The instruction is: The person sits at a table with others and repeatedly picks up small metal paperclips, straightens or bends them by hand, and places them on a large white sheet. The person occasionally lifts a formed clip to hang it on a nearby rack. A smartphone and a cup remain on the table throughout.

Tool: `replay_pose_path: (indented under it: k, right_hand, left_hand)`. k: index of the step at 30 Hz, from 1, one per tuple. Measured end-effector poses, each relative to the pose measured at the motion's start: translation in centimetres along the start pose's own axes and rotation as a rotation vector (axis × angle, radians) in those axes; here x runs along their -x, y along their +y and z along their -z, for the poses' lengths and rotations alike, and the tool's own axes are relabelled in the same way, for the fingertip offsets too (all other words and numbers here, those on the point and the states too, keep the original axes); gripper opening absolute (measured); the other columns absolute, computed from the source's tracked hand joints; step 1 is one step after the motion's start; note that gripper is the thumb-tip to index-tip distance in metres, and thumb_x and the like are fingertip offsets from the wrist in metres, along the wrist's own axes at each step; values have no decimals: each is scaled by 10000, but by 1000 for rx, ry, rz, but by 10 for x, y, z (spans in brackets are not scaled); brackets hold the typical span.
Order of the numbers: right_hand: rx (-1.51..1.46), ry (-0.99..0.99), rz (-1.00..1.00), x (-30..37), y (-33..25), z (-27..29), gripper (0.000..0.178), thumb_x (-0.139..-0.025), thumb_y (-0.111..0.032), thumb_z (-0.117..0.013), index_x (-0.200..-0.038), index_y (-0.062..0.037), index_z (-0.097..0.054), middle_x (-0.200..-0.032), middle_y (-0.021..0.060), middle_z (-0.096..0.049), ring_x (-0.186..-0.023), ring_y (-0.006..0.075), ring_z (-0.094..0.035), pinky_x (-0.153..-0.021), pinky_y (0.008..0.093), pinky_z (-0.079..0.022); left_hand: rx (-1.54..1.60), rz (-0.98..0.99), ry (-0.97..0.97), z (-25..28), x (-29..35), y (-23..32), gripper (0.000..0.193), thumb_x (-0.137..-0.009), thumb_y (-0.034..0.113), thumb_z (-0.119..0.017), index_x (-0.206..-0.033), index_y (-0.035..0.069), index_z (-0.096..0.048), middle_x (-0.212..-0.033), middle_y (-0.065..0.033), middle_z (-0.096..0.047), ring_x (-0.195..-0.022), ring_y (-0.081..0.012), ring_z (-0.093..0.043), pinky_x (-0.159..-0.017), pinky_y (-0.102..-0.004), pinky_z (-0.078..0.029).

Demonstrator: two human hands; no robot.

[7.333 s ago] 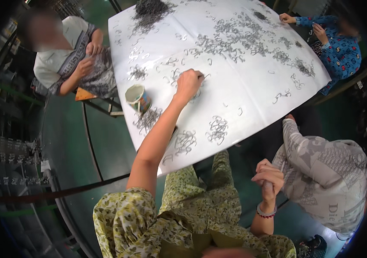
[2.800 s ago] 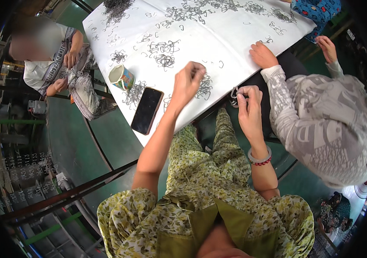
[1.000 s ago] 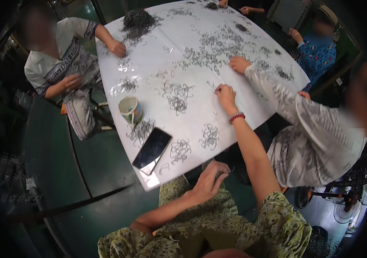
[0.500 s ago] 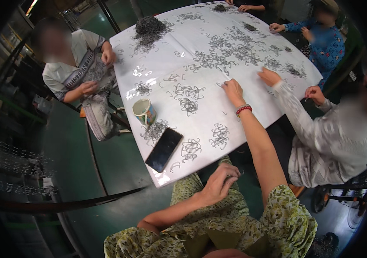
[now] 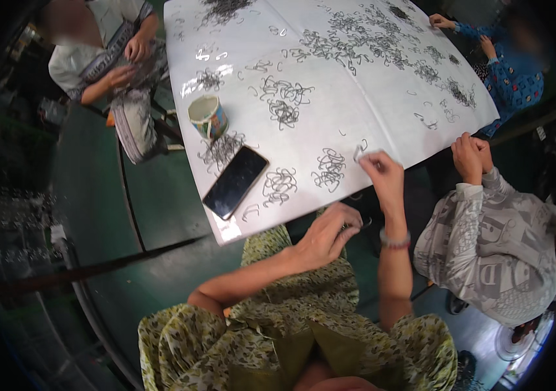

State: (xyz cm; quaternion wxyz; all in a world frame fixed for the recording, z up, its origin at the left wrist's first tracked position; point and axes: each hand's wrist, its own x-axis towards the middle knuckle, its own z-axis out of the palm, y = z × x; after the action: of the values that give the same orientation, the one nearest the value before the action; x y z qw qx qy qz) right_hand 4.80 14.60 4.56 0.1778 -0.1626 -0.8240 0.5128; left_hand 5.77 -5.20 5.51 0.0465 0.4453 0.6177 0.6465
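My left hand is held over my lap just off the table's near edge. Its fingers are pinched, and the end of a thin, curved wire hook sticks out of them. At the near right edge of the table, my right hand is closed with a small hook at its fingertips. Left of that hand, a small pile of dark S- and C-shaped hooks lies on the white tabletop. Another pile of hooks lies farther left.
A black phone and a patterned cup stand near the left edge. Scattered hooks cover the far part. One person sits at left, another at right with hands together, and a third at far right.
My right hand has come back from mid-table toward the near edge, closer to my left hand. The person at right has drawn their arm back off the tabletop. My view has tilted down.
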Motion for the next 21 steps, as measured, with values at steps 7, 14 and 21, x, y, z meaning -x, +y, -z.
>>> replay_pose_path:
  k: [7,14,21]
  right_hand:
    - [-104,103,125,92,-69,43,72,-818,45,-691,-851,51,-628,-828,50,-598,-769,123,-540,-718,248,-433]
    - [-243,180,151,106,-85,44,64,-833,45,-695,-851,36,-634,-835,40,-570,-766,113,-498,-711,239,-404]
    - [-353,201,85,105,-71,44,81,-825,41,-706,-829,32,-626,-826,40,-566,-769,111,-497,-710,238,-395]
  left_hand:
    - [-35,20,22,-10,-21,12,133,-896,-28,-605,-1003,-7,-529,-954,-142,-571,-892,-296,-582,-780,-372,-482]
    - [-95,-58,6,-13,-18,21,160,-863,-14,-638,-982,5,-532,-956,-135,-565,-906,-312,-565,-790,-382,-469]
    - [-259,36,37,31,-49,-21,346,-820,131,-735,-1113,18,-588,-1087,-150,-614,-1012,-308,-597,-902,-383,-474]
